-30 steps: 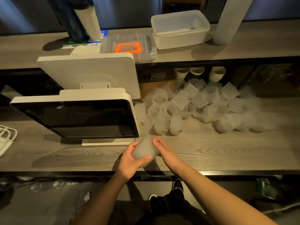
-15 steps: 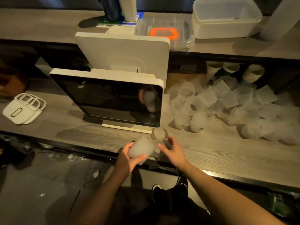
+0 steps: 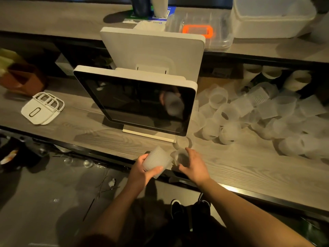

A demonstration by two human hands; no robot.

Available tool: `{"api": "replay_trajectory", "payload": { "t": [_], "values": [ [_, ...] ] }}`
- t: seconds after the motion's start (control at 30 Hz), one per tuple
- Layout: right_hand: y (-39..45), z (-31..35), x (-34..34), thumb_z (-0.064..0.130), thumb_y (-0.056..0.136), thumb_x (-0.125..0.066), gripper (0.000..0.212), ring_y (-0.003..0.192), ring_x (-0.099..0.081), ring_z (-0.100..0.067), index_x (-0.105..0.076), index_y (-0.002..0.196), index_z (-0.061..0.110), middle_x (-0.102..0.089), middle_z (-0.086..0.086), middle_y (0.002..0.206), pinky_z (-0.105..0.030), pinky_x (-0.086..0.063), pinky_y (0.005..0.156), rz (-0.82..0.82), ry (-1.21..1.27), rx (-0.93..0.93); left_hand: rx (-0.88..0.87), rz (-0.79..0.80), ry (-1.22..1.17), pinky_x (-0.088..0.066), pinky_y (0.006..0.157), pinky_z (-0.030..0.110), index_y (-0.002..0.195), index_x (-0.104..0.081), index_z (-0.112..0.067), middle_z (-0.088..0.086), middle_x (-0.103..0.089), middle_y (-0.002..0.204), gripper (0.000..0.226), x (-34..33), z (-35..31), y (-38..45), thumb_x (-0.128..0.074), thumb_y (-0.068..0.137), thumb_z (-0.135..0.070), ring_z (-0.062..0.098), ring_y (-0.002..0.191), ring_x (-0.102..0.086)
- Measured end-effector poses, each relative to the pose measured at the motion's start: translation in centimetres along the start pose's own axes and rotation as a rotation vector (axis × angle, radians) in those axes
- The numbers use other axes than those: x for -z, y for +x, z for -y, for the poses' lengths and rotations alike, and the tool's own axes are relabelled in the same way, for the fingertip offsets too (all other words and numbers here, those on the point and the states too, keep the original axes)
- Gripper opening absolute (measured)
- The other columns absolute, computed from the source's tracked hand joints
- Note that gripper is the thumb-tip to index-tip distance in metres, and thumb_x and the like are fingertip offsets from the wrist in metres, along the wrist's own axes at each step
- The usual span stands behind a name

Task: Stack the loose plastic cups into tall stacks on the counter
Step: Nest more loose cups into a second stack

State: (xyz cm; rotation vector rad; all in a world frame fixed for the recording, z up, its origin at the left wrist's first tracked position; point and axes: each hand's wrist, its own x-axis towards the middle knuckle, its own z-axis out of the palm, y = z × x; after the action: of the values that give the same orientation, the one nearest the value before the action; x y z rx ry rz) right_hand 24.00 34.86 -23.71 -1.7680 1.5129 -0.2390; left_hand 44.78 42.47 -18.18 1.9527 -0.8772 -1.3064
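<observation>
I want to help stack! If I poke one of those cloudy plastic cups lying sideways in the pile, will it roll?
Probably: the pile of loose cups holds round cups on their sides. Tapered walls likely make one curve, and its neighbours may stop it. They look thin and light.

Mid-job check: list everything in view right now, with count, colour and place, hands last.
Nested cup stack: one, frosted, gripped by left hand.
Single cup: one, frosted, at right hand.
Loose cups: many, frosted, heaped right of the screen.
Touchscreen terminal: one, white with black screen, counter centre.
Counter: grey wood.
Rack piece: white, counter left.
Lidded box: clear, orange handle, upper shelf.
Tub: white, upper shelf right.
Paper cups: white, under shelf, count unclear.
Left hand: holding stack.
Right hand: fingers around single cup.
</observation>
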Motion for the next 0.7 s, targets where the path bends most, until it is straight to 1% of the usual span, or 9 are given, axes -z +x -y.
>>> {"api": "replay_trajectory", "payload": {
  "t": [0.07, 0.17, 0.23, 0.33, 0.43, 0.53, 0.57, 0.67, 0.7],
  "values": [
    [-0.6, -0.8, 0.5, 0.034, 0.086, -0.074, 0.074, 0.13, -0.048, -0.017, -0.04, 0.149, 0.016, -0.05, -0.001, 0.143, -0.032, -0.041, 0.11, -0.034, 0.076, -0.048, -0.008, 0.018, -0.014, -0.05, 0.07, 0.017, 0.138, -0.045, -0.019, 0.002, -0.055, 0.125, 0.075, -0.4, -0.3, 0.1, -0.085, 0.075, -0.026, 0.013, 0.106, -0.057],
    [-1.4, -1.8, 2.2, 0.033, 0.088, -0.072, 0.056, 0.117, -0.057, -0.015, -0.052, 0.139, 0.021, -0.06, 0.004, 0.124, -0.034, -0.053, 0.099, -0.175, 0.403, -0.191, -0.017, 0.07, -0.045, -0.053, 0.072, 0.02, 0.133, -0.048, -0.022, 0.003, -0.056, 0.125, 0.07, -1.3, -1.0, 0.4, -0.085, 0.074, -0.023, 0.016, 0.108, -0.058],
    [-1.6, -1.8, 4.0, 0.033, 0.092, -0.068, 0.038, 0.114, -0.059, -0.018, -0.061, 0.128, 0.021, -0.063, 0.004, 0.116, -0.032, -0.052, 0.095, -0.25, 0.657, -0.262, -0.035, 0.119, -0.051, -0.056, 0.075, 0.026, 0.129, -0.049, -0.026, 0.003, -0.056, 0.124, 0.068, -2.1, -1.7, 0.6, -0.087, 0.073, -0.025, 0.017, 0.109, -0.058],
    [-1.9, -1.5, 7.2, 0.031, 0.096, -0.062, 0.02, 0.109, -0.063, -0.02, -0.07, 0.11, 0.02, -0.071, -0.001, 0.109, -0.032, -0.052, 0.094, -0.246, 0.922, -0.255, -0.076, 0.202, -0.035, -0.059, 0.078, 0.031, 0.127, -0.05, -0.028, 0.001, -0.057, 0.125, 0.071, -3.4, -3.0, 0.9, -0.089, 0.068, -0.031, 0.017, 0.109, -0.059],
    [-2.2, -1.4, 8.6, 0.035, 0.094, -0.063, 0.031, 0.112, -0.064, -0.02, -0.069, 0.117, 0.016, -0.072, -0.003, 0.112, -0.03, -0.052, 0.094, -0.186, 0.978, -0.203, -0.135, 0.277, -0.006, -0.056, 0.071, 0.023, 0.127, -0.052, -0.026, -0.001, -0.058, 0.123, 0.067, -4.9, -4.3, 0.9, -0.088, 0.071, -0.024, 0.013, 0.108, -0.06],
    [-2.4, -1.0, 9.0, 0.055, 0.079, -0.072, 0.062, 0.117, -0.062, -0.017, -0.065, 0.126, 0.016, -0.069, -0.002, 0.12, -0.035, -0.048, 0.104, -0.165, 0.947, -0.185, -0.17, 0.322, 0.005, -0.056, 0.073, 0.023, 0.128, -0.054, -0.027, -0.002, -0.061, 0.122, 0.083, -6.1, -5.3, 0.9, -0.091, 0.055, -0.041, 0.012, 0.107, -0.062],
    [-2.4, -0.9, 9.0, 0.057, 0.08, -0.07, 0.062, 0.118, -0.061, -0.016, -0.064, 0.127, 0.017, -0.068, -0.001, 0.122, -0.035, -0.047, 0.106, -0.167, 0.944, -0.183, -0.181, 0.339, 0.019, -0.057, 0.075, 0.025, 0.128, -0.054, -0.027, -0.003, -0.061, 0.122, 0.087, -6.4, -5.6, 0.9, -0.089, 0.051, -0.046, 0.012, 0.108, -0.062],
    [-2.8, -0.3, 9.1, 0.039, 0.096, -0.061, 0.038, 0.118, -0.06, -0.016, -0.062, 0.126, 0.016, -0.066, -0.003, 0.123, -0.035, -0.046, 0.107, -0.191, 0.957, -0.17, -0.191, 0.364, 0.026, -0.06, 0.079, 0.032, 0.127, -0.052, -0.031, -0.004, -0.058, 0.124, 0.088, -7.3, -6.2, 1.0, -0.088, 0.05, -0.051, 0.015, 0.109, -0.062],
    [-3.0, 0.0, 8.9, 0.039, 0.098, -0.059, 0.036, 0.119, -0.059, -0.018, -0.062, 0.125, 0.015, -0.065, -0.005, 0.123, -0.033, -0.046, 0.106, -0.186, 0.958, -0.164, -0.188, 0.362, 0.011, -0.06, 0.079, 0.034, 0.125, -0.052, -0.033, -0.003, -0.058, 0.124, 0.086, -7.6, -6.3, 1.0, -0.089, 0.05, -0.05, 0.016, 0.109, -0.063]
  ]
}}
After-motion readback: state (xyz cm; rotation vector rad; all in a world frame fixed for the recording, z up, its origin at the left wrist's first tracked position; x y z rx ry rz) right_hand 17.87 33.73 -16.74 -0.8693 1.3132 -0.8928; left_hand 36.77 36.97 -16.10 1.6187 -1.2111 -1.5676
